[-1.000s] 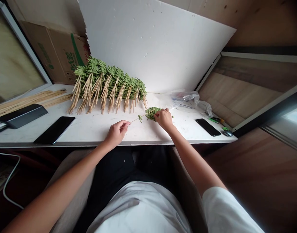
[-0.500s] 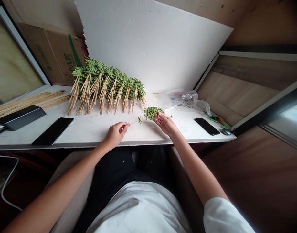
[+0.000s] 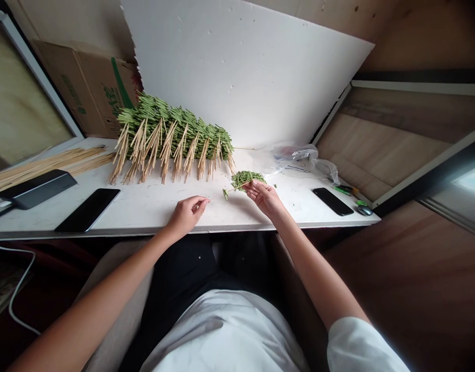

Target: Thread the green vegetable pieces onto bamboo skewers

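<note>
Pinching stick (image 3: 244,184), right hand (image 3: 263,198) near green pieces (image 3: 243,176), left hand (image 3: 186,215) curled, contents unclear

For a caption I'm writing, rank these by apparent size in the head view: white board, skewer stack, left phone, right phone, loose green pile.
1. White board
2. Skewer stack
3. Left phone
4. Right phone and loose green pile: too alike to rank.

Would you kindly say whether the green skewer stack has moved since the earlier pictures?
No, the green skewer stack keeps its place relative to the white board.
</note>
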Demonstrator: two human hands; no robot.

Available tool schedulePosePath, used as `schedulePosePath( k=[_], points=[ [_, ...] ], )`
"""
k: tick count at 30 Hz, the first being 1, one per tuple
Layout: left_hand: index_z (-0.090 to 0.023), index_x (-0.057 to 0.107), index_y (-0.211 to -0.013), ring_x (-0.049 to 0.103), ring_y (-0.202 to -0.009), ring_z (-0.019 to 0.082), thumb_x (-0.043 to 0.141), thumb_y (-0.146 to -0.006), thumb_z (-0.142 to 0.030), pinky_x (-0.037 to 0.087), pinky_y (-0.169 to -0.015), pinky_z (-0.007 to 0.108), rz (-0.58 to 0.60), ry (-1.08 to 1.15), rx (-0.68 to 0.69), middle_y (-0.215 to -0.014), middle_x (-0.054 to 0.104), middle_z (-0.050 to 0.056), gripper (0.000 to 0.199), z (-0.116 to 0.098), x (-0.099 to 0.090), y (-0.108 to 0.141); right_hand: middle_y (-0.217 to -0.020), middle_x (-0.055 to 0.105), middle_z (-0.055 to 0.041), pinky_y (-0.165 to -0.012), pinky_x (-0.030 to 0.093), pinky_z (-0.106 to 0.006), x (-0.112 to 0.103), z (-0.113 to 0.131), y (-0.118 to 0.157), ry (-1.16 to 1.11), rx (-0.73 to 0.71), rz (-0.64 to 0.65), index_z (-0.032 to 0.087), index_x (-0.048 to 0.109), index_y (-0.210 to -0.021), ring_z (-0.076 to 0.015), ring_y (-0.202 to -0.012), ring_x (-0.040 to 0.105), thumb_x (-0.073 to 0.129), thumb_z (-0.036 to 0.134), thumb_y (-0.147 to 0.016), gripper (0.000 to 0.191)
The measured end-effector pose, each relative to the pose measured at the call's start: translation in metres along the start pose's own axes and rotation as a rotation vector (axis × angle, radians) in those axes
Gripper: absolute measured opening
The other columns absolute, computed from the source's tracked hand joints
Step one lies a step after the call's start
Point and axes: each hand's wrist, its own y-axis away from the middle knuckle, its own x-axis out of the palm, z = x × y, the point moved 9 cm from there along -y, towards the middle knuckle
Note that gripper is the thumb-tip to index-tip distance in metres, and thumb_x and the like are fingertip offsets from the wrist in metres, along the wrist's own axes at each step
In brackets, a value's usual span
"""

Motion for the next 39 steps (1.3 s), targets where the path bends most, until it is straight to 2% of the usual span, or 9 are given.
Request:
schedulePosePath(
  k=[4,9,14,21,30,34,39],
  points=[
    [-0.016,0.078,-0.102,0.073,-0.078,0.018,0.062,-0.104,-0.043,0.056,-0.070,0.025,0.005,-0.006,0.007,-0.088,0.079,0.007,0.031,0.000,0.000,0.000,-0.109,0.085,-0.0039,-0.085,0.062,-0.029,-0.001,0.002,0.001,0.017,-0.017,-0.015,0.026,0.083,-0.095,-0.0243,-0.111,0.080,0.097,0.051,-0.074,0.035],
    [-0.017,0.078,-0.102,0.073,-0.077,0.018,0.062,-0.104,-0.043,0.057,-0.072,0.025,0.010,-0.008,0.016,-0.088,0.079,0.007,0.031,0.000,0.000,0.001,-0.103,0.085,-0.0041,-0.091,0.061,-0.031,-0.001,0.005,0.002,0.025,-0.036,-0.020,0.026,0.085,-0.093,-0.0235,-0.106,0.081,0.096,0.051,-0.075,0.033],
    [-0.017,0.079,-0.102,0.074,-0.079,0.018,0.062,-0.104,-0.044,0.059,-0.074,0.026,0.011,-0.003,0.009,-0.090,0.080,0.007,0.032,0.002,0.001,0.001,-0.104,0.085,-0.0043,-0.091,0.061,-0.034,-0.002,0.006,0.001,0.073,-0.060,-0.033,0.027,0.086,-0.092,-0.0243,-0.106,0.080,0.096,0.050,-0.074,0.031],
    [-0.017,0.079,-0.103,0.074,-0.080,0.018,0.062,-0.105,-0.044,0.057,-0.072,0.025,0.008,-0.013,0.002,-0.091,0.080,0.007,0.032,0.004,0.000,0.001,-0.099,0.085,-0.0052,-0.079,0.059,-0.031,-0.003,0.006,0.003,0.106,-0.084,-0.106,0.025,0.086,-0.089,-0.0247,-0.103,0.080,0.099,0.050,-0.068,0.035],
    [-0.018,0.079,-0.105,0.072,-0.079,0.018,0.060,-0.106,-0.043,0.056,-0.071,0.026,-0.024,-0.060,0.045,-0.094,0.080,0.008,0.032,0.002,-0.001,0.003,-0.104,0.085,-0.0064,-0.089,0.064,-0.036,0.002,-0.002,0.008,0.143,-0.128,-0.151,0.025,0.084,-0.091,-0.0274,-0.114,0.077,0.096,0.051,-0.073,0.033],
    [-0.018,0.079,-0.105,0.072,-0.078,0.017,0.059,-0.107,-0.043,0.056,-0.073,0.026,-0.033,-0.070,0.063,-0.096,0.080,0.009,0.032,-0.002,-0.002,0.003,-0.107,0.085,-0.0067,-0.091,0.064,-0.036,0.011,-0.006,0.011,0.139,-0.129,-0.150,0.025,0.083,-0.092,-0.0274,-0.117,0.077,0.095,0.052,-0.074,0.034],
    [-0.018,0.079,-0.106,0.071,-0.077,0.017,0.059,-0.107,-0.041,0.055,-0.072,0.026,-0.027,-0.083,0.088,-0.096,0.080,0.008,0.031,-0.006,-0.002,0.004,-0.111,0.084,-0.0078,-0.095,0.064,-0.039,0.037,-0.015,0.021,0.169,-0.100,-0.074,0.025,0.084,-0.091,-0.0288,-0.120,0.076,0.094,0.055,-0.075,0.036]
  ],
)
